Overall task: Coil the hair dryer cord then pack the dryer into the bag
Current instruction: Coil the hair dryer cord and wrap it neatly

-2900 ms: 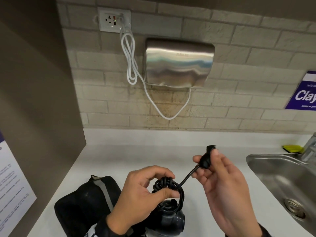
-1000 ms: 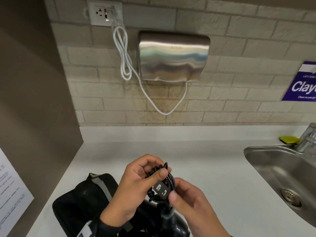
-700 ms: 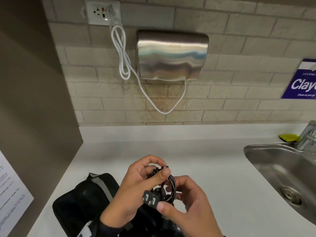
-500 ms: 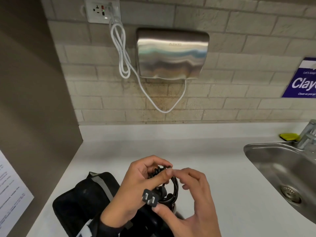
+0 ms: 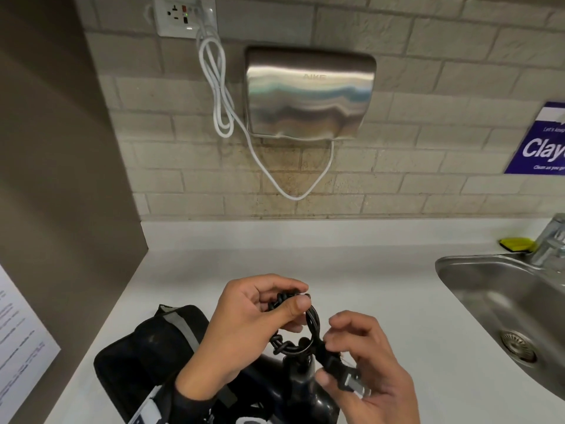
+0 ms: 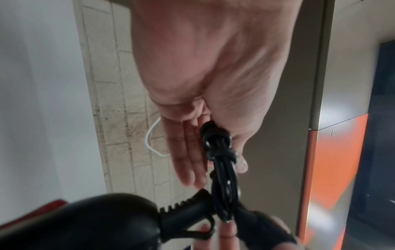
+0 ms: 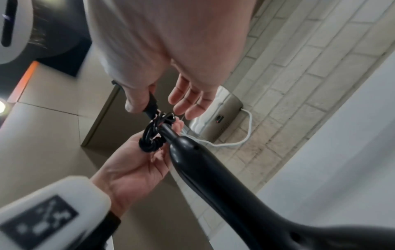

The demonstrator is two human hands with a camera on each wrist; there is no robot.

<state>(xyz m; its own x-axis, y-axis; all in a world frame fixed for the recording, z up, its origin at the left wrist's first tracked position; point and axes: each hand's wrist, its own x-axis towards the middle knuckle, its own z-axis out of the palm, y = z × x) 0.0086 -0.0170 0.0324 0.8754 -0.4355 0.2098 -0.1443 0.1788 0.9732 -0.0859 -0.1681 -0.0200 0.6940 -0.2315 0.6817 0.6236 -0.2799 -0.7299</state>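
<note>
The black hair dryer (image 5: 305, 399) hangs low between my hands, its handle (image 7: 213, 169) pointing up. Its black cord (image 5: 312, 328) is wound into a small knotted coil at the handle's end. My left hand (image 5: 293, 298) pinches the top of the coil (image 6: 222, 152) between thumb and fingers. My right hand (image 5: 336, 362) pinches the plug (image 5: 345, 381) at the coil's lower right, prongs pointing down and right. In the right wrist view the thumb presses on the plug (image 7: 151, 104). The black bag (image 5: 153, 347) lies on the counter under my left forearm.
A white counter (image 5: 305, 258) runs back to a brick wall. On the wall hang a steel hand dryer (image 5: 308, 93) with a white cable (image 5: 220, 96) and a socket (image 5: 183, 13). A steel sink (image 5: 495, 301) and tap are at right, a brown partition (image 5: 61, 179) at left.
The loose cord end was wound into the coil. The plug went from the coil's lower left to its lower right, where my right hand now pinches it.
</note>
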